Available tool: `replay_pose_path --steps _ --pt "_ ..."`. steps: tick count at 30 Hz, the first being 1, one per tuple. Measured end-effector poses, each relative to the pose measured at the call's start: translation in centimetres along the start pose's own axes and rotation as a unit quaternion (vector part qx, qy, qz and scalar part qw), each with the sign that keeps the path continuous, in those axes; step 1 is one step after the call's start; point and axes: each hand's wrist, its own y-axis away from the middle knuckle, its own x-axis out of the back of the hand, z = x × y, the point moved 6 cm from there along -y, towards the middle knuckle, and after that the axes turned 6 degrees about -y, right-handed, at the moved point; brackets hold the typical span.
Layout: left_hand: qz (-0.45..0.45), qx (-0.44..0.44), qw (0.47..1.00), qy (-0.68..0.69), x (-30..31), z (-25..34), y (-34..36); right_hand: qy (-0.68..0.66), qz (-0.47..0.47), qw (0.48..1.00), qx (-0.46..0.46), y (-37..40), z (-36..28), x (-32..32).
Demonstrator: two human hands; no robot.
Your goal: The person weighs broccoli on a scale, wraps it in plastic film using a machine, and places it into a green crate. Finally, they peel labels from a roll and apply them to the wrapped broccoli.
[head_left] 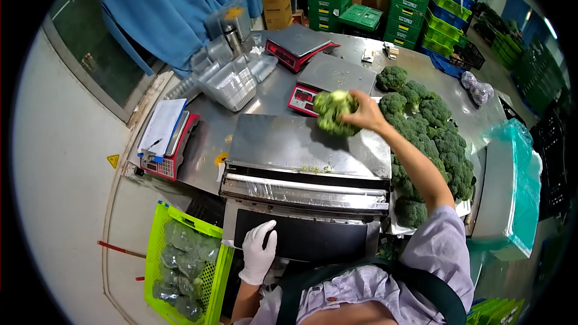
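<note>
My bare right hand (pixel 366 112) grips a broccoli head (pixel 335 112) with its pale cut stem turned up. It is over the back of the wrapping machine's metal top (pixel 271 141), beside a red scale (pixel 304 97). My left hand (pixel 259 251), in a white glove, rests with curled fingers at the left edge of the machine's black plate (pixel 307 235); nothing shows between the thumb and fingers. A roll of clear film (pixel 301 188) lies across the machine. To the right, many broccoli heads (pixel 421 126) are piled on a white tray.
A green crate (pixel 226 265) of wrapped broccoli stands at the lower left. Clear plastic trays (pixel 232 87), another red scale (pixel 289 54) and a clipboard (pixel 161 127) on a third scale are on the steel table. A teal-lined box (pixel 503 192) stands at the right.
</note>
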Motion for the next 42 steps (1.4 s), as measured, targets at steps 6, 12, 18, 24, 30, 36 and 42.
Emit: replay_pose_path --steps 6,12,18,24,30,36,42 --pt "-0.010 -0.088 0.996 -0.003 -0.4 1.3 -1.4 0.133 -0.023 0.986 0.095 6.7 -4.0 -2.5" --pt "-0.019 -0.105 0.994 0.021 -1.1 1.7 -1.2 -0.015 0.017 0.979 0.204 11.5 -10.9 1.2" --pt "-0.050 -0.103 0.992 0.044 -2.0 2.3 -1.0 -0.237 -0.081 0.931 0.266 19.2 -22.4 4.8" --pt "-0.074 -0.107 0.990 0.052 -1.9 3.5 -1.6 -0.442 -0.086 0.813 0.370 22.7 -27.7 7.5" --pt "-0.070 -0.152 0.985 0.044 -1.9 5.6 -1.7 -0.576 0.047 0.705 0.411 24.7 -29.7 7.7" --pt "-0.087 -0.142 0.985 0.042 -2.1 5.9 -1.7 -0.610 0.029 0.647 0.457 23.9 -28.9 8.4" --pt "-0.093 -0.139 0.985 0.048 -2.3 6.0 -1.9 -0.636 -0.014 0.632 0.442 23.5 -28.9 8.3"
